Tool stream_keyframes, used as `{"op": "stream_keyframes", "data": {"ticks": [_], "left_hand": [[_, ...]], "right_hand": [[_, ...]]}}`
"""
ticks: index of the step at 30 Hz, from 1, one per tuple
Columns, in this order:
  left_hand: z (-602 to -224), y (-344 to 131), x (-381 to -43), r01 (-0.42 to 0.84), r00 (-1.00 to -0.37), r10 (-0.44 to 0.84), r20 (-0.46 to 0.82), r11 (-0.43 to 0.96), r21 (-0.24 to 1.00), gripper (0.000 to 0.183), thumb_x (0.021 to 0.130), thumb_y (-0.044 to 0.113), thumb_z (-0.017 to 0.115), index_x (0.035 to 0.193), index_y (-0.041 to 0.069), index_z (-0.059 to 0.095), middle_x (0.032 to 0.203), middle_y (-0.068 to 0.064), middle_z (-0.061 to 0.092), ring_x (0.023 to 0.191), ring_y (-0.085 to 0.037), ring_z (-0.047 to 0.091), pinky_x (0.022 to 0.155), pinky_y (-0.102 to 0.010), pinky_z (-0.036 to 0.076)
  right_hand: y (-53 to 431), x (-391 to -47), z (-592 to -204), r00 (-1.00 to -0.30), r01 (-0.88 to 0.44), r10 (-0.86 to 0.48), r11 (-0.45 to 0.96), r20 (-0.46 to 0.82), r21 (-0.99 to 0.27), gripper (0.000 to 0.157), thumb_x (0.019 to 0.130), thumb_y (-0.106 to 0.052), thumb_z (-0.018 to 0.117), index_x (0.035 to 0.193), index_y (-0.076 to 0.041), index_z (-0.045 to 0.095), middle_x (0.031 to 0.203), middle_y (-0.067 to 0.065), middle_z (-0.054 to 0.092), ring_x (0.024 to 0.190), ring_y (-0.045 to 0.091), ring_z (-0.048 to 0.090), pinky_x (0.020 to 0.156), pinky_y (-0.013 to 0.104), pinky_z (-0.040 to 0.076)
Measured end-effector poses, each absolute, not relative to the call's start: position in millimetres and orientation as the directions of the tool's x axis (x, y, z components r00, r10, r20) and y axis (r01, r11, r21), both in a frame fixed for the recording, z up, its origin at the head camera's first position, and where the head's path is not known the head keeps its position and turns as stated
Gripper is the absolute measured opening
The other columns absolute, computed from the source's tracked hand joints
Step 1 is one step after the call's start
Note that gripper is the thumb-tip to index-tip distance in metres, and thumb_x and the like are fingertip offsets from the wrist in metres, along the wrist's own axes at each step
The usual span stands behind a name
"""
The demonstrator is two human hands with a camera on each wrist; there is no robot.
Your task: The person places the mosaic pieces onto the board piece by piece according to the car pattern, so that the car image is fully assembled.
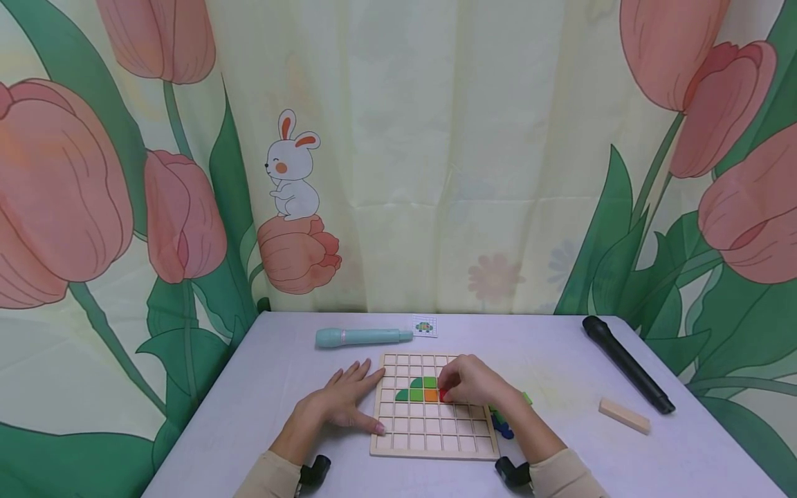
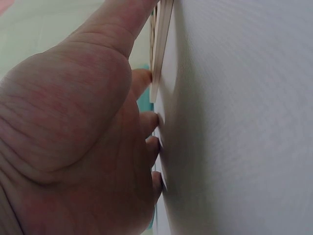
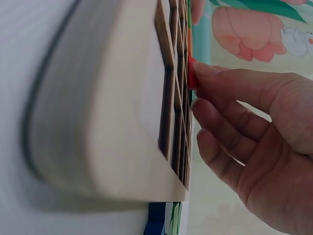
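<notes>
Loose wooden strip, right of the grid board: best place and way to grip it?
I'd pinch the wooden strip across its middle, on the two long sides, coming down from above. It lies flat, long and narrow, with nothing against either long side. The right hand is nearer, but it pinches the red piece.

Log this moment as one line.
left hand: spread, thumb on left edge of wooden grid board | right hand: pinching red piece beside orange square | green pieces: in grid

Pale curtain, printed pink tulips, white rabbit, white table
</notes>
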State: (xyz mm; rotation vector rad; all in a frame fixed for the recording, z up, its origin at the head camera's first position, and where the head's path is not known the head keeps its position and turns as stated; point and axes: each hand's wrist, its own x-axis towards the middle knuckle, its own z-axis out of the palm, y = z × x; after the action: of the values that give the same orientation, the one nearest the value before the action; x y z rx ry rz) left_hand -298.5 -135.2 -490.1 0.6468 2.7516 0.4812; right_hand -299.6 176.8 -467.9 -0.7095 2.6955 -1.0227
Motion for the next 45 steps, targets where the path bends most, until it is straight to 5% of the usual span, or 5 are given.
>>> {"op": "stream_keyframes", "data": {"ticks": [13, 23, 45], "left_hand": [[-488, -136, -296, 0.380, -0.859, 0.477, -0.186, 0.837, 0.394, 0.119, 0.070, 0.076, 0.081, 0.166, 0.027, 0.029, 0.175, -0.012, 0.015, 0.163, -0.035, 0.010, 0.130, -0.063, 0.011], [-488, -136, -296, 0.382, -0.859, 0.477, -0.186, 0.839, 0.387, 0.119, 0.070, 0.076, 0.081, 0.166, 0.028, 0.029, 0.175, -0.012, 0.015, 0.163, -0.035, 0.009, 0.130, -0.062, 0.011], [-491, -136, -300, 0.372, -0.862, 0.468, -0.192, 0.844, 0.387, 0.120, 0.069, 0.079, 0.079, 0.166, 0.030, 0.029, 0.176, -0.010, 0.014, 0.164, -0.034, 0.008, 0.130, -0.061, 0.008]], "right_hand": [[177, -296, -464, -0.887, -0.380, -0.461, 0.708, 0.018, -0.596, 0.014, 0.082, -0.007, 0.087, 0.090, -0.016, 0.080, 0.077, -0.008, 0.066, 0.075, 0.014, 0.057, 0.064, 0.025, 0.049], [195, -299, -444, -0.947, -0.274, -0.317, 0.730, 0.045, -0.626, 0.020, 0.088, -0.013, 0.084, 0.108, -0.012, 0.079, 0.088, -0.005, 0.069, 0.082, 0.017, 0.058, 0.068, 0.028, 0.053], [234, -306, -441, -0.973, -0.167, -0.230, 0.736, -0.010, -0.657, 0.026, 0.087, -0.007, 0.083, 0.113, -0.009, 0.079, 0.095, 0.000, 0.070, 0.084, 0.019, 0.059, 0.072, 0.030, 0.055]]}}
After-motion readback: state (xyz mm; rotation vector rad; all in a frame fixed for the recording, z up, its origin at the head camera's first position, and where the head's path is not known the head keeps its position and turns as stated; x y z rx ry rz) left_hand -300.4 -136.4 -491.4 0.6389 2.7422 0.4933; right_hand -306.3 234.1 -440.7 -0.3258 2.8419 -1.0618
